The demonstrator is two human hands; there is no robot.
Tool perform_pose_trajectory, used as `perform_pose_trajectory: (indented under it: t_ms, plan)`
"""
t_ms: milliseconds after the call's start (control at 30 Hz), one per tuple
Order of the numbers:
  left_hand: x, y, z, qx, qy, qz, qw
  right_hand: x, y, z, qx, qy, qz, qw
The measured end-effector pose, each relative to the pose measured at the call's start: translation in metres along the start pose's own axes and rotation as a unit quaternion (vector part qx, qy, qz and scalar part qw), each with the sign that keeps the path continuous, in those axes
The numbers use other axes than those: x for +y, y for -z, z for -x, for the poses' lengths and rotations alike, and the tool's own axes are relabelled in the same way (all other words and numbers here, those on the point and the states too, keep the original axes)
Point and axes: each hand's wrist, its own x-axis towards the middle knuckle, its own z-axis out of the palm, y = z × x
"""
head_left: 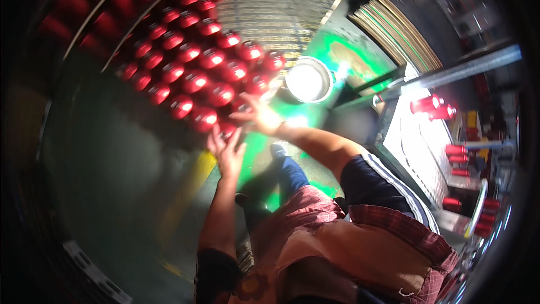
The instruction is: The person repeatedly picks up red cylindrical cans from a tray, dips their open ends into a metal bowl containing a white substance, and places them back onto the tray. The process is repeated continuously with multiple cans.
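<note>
Shiny red cylinders with rounded tops (194,80) stand packed in close rows at the upper left. My left hand (226,155) reaches to the near corner of the group, its fingers apart against a red cylinder (227,128) there. Just to the right and farther off, my right hand (260,116) lies along the group's edge with fingers spread, touching or nearly touching another cylinder. Neither hand visibly wraps round one, and the fingertips are partly blurred.
A round pot (309,80), brightly lit inside, stands right of the cylinders. Stacked flat sheets (396,31) lie at the upper right. A lit worktable (413,146) with several red cylinders (433,107) is at the right. A metal bar (464,68) crosses there. Green patches mark the floor.
</note>
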Motion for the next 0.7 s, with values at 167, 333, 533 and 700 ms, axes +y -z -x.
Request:
perform_pose_trajectory:
  t_ms: [167,333,533,700]
  plan:
    - [-0.002,-0.038,-0.01,0.123,0.009,-0.068,0.99,0.016,0.0,0.001,0.073,0.063,-0.067,0.993]
    - [0.006,-0.031,-0.008,0.112,0.026,-0.045,0.992,0.025,0.008,0.015,0.059,0.079,-0.116,0.988]
    - [0.031,0.023,0.005,-0.04,0.049,0.059,0.996,0.046,0.089,0.113,0.115,-0.053,-0.159,0.979]
    - [0.079,0.005,-0.038,-0.09,0.241,0.57,0.781,0.083,0.192,0.202,0.261,-0.35,-0.444,0.783]
